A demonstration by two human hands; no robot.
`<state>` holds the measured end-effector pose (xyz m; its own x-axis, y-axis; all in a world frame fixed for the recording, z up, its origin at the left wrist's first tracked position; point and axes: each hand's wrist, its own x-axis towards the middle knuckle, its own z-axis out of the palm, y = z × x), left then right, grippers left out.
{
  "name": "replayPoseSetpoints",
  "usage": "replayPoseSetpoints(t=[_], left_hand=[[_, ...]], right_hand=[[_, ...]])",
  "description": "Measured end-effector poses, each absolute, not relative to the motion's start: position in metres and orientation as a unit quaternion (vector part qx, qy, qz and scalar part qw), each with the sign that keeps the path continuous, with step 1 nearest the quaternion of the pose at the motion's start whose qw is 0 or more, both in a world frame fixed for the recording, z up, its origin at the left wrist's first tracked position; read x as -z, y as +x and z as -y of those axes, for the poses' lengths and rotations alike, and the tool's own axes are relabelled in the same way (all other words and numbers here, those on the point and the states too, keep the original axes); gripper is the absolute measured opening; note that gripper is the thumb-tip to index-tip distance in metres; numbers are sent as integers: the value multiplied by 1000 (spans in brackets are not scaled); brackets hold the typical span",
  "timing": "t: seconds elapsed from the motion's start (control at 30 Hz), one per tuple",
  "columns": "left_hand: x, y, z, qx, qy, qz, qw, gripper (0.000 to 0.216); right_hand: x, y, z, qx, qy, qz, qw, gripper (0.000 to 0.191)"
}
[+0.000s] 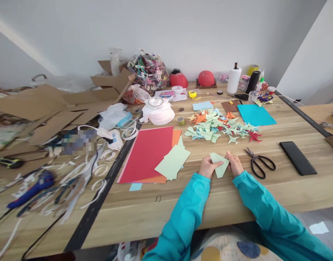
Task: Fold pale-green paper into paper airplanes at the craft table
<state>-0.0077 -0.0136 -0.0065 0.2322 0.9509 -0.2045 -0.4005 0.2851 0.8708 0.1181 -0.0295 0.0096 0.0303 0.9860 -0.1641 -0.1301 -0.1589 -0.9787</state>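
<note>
Well, far to the left of my left grip [207,167] a blue glue gun [33,188] lies among loose white tape rings [100,169], with flat cardboard [46,105] beyond them. Nearer in, still left of that grip, a red sheet [147,154] lies flat on the desk [237,203] over an orange one whose edge shows along its right side. A few pale green sheets [173,162] overlap the red sheet's right corner, just beside the left grip.

Both grips rest on the desk, close together, in teal sleeves. The left grip is closed on the left edge of a folded pale green paper [220,166], thumb on top. The right grip [234,164] pinches the paper's right edge the same way. So the paper sits between the two grips, held by both, low over the desk; I cannot tell whether its lower tip touches the wood.

Beyond the grips, well apart from them, lies a pile [217,127] of folded paper shapes, mostly green with some orange and red. A blue sheet [254,115] lies flat past its right end.

Just right of the right grip lie black scissors [260,163], blades pointing towards the grip. Farther right again a dark phone [298,158] lies flat, screen off.
</note>
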Motion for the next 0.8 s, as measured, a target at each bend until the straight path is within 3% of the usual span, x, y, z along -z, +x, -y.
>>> replayPoseSetpoints(t=[0.8], left_hand=[[-1,-4,15,-492,298,-390,719,36]], right_hand=[[-4,126,27,-438,-518,545,492,53]])
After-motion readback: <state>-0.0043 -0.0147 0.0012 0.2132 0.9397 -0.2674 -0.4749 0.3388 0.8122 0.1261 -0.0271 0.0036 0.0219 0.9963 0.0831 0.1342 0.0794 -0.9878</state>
